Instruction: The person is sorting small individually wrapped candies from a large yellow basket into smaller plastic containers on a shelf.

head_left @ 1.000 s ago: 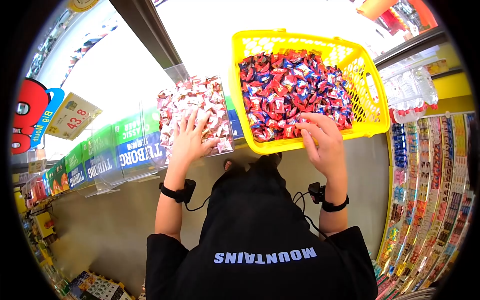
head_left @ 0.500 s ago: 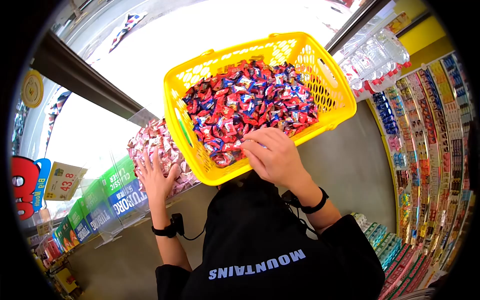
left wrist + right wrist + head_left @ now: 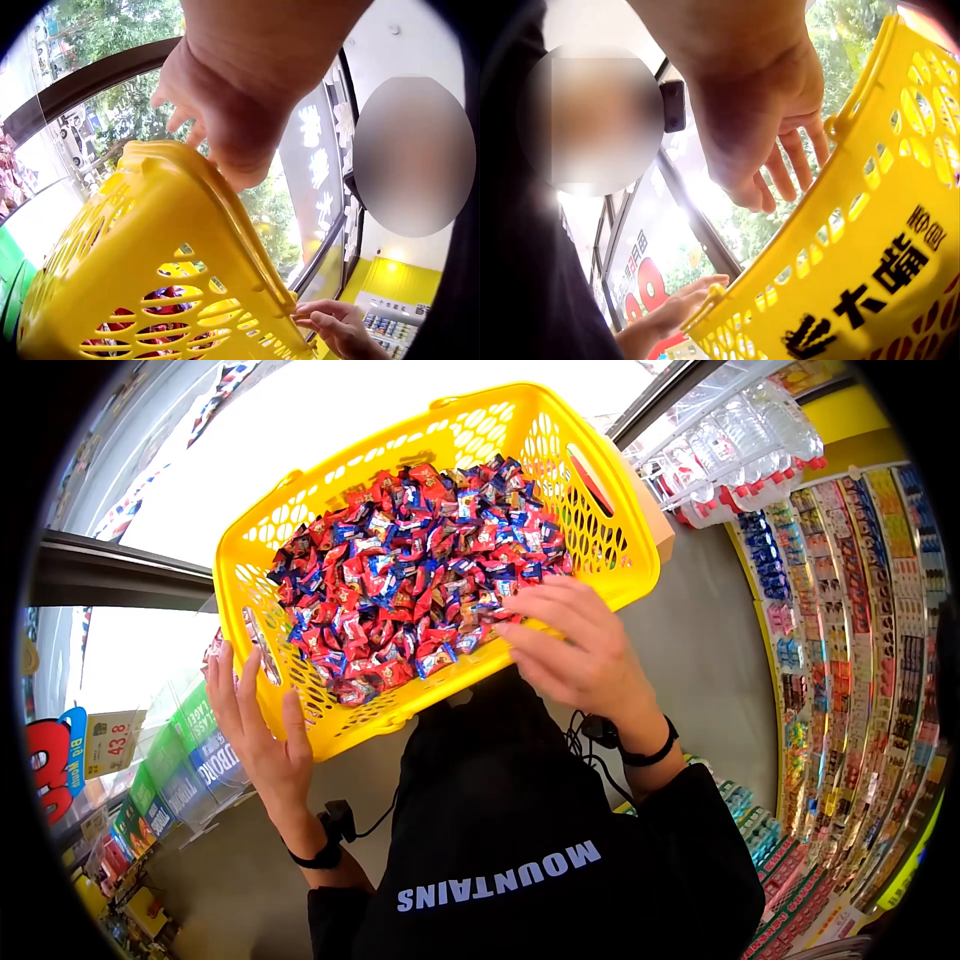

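A yellow basket [image 3: 635, 550] filled with red and blue wrapped candies [image 3: 410, 575] sits tilted across the head view. Straight fingers of my left hand [image 3: 262, 745] lie against its left end, thumb by the near left corner. My right hand [image 3: 580, 650] hangs over the near rim with relaxed fingers, fingertips just above or on the candies; contact is unclear. In the left wrist view, the left hand [image 3: 225, 112] is over the basket's corner [image 3: 161, 176]. The right wrist view shows the right hand [image 3: 765, 127] beside the basket's rim and printed wall [image 3: 855, 247].
Green and blue beer boxes [image 3: 185, 760] stand at the left beside a price card [image 3: 112, 743]. Behind the basket's right end are a cardboard box [image 3: 652, 520] and bottled water [image 3: 720, 455]. Curved shelves of packets [image 3: 850, 640] line the right side.
The basket has shifted left in the head view and now covers most of the pink candy bin. My left hand has moved from the pink candies to the basket's left end.
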`<state>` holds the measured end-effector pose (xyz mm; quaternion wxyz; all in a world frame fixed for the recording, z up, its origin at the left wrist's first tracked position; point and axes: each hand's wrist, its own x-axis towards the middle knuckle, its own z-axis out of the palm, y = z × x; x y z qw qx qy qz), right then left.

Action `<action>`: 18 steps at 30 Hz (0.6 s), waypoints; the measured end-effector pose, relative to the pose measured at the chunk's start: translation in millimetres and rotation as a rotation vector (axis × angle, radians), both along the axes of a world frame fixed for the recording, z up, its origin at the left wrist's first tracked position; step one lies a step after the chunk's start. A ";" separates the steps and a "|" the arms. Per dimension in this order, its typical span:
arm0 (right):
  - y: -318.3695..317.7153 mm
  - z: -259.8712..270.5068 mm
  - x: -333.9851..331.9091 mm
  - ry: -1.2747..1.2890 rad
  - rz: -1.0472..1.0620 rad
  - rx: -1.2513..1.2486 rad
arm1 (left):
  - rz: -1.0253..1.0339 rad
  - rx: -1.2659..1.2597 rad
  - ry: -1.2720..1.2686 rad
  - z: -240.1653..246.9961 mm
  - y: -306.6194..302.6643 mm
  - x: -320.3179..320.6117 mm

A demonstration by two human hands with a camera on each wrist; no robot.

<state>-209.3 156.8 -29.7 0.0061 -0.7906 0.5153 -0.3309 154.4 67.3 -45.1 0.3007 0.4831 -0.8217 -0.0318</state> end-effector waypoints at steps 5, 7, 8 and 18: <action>-7.2 -15.4 -72.1 0.045 -0.251 -0.083 | -0.031 0.058 -0.150 -0.1 6.1 -35.5; -11.2 -22.3 -83.4 0.005 -0.260 -0.043 | -0.003 0.052 -0.154 -2.0 6.8 -36.0; -13.7 -24.5 -83.9 -0.008 -0.246 -0.042 | 0.002 0.060 -0.129 -2.6 7.0 -36.4; -22.4 -23.9 -80.0 -0.057 -0.214 -0.008 | 0.041 0.075 -0.049 -6.0 6.9 -39.6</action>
